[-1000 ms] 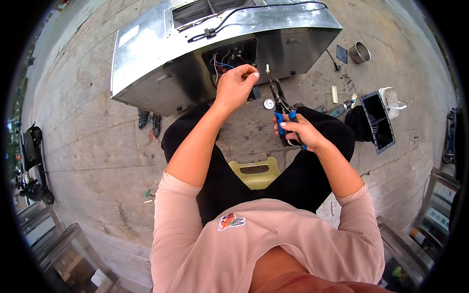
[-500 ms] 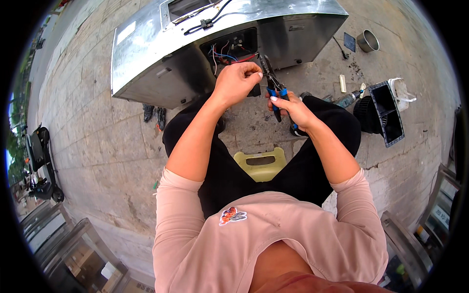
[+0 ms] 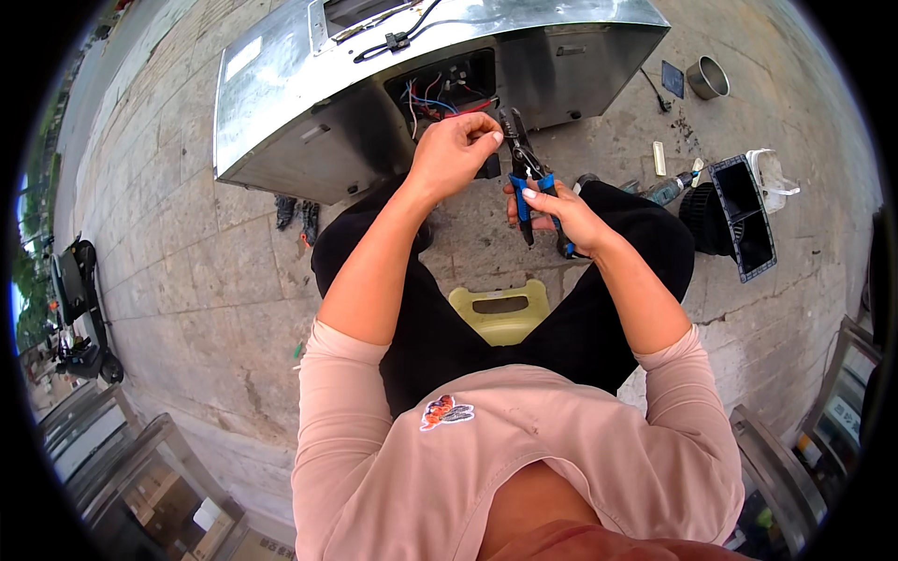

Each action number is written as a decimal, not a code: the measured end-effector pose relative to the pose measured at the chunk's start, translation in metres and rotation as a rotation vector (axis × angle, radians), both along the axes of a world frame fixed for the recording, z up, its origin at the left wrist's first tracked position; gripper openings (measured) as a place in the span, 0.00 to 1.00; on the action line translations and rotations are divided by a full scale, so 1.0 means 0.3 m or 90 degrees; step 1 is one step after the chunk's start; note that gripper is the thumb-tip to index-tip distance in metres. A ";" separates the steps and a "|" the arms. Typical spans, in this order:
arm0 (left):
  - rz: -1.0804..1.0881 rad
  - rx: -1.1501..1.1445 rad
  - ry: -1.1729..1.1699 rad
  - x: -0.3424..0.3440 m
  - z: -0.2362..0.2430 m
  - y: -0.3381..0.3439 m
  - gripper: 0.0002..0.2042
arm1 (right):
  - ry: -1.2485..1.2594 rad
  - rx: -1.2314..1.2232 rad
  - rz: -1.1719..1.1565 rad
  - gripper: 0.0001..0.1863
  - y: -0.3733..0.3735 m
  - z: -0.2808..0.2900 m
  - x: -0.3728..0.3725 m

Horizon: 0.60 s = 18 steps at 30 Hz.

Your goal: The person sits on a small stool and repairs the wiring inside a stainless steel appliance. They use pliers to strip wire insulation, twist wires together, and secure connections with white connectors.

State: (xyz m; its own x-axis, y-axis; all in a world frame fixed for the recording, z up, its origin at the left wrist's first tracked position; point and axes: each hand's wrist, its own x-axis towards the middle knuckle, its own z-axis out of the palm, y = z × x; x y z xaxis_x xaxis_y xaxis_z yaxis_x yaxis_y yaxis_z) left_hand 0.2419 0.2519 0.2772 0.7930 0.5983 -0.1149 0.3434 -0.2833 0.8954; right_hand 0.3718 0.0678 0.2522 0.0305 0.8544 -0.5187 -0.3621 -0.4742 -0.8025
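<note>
A metal appliance cabinet (image 3: 309,98) lies in front of me, with an open compartment holding blue, white and red wires (image 3: 428,101). My left hand (image 3: 458,154) is closed in a pinch on a thin wire at the compartment's mouth, mostly hidden by the fingers. My right hand (image 3: 566,215) grips blue-and-black wire stripper pliers (image 3: 522,145), jaws pointing up beside my left fingertips and the red wire. Whether the jaws touch the wire is too small to tell. A yellow plastic stool (image 3: 498,320) shows between my legs.
At the right lie a metal pot (image 3: 708,79), a dark flat piece (image 3: 672,79), a drill-like tool (image 3: 659,192), a black blower housing (image 3: 760,245) and a white bag (image 3: 776,182). Black gloves (image 3: 307,222) lie left of my knees. A scooter (image 3: 79,309) stands far left.
The pliers have risen toward the compartment and moved left, their jaws now beside my left fingertips. My left hand has shifted slightly, still pinched, and the red wire shows more plainly.
</note>
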 end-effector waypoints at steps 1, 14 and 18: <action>-0.003 0.003 -0.003 0.002 -0.001 -0.001 0.12 | -0.001 -0.004 -0.007 0.24 -0.001 -0.001 0.000; 0.027 -0.034 -0.056 -0.002 -0.028 0.015 0.09 | 0.061 0.017 -0.064 0.19 -0.014 0.012 0.027; 0.049 -0.038 -0.130 0.008 -0.029 0.006 0.07 | 0.012 0.009 -0.003 0.24 -0.011 0.017 0.017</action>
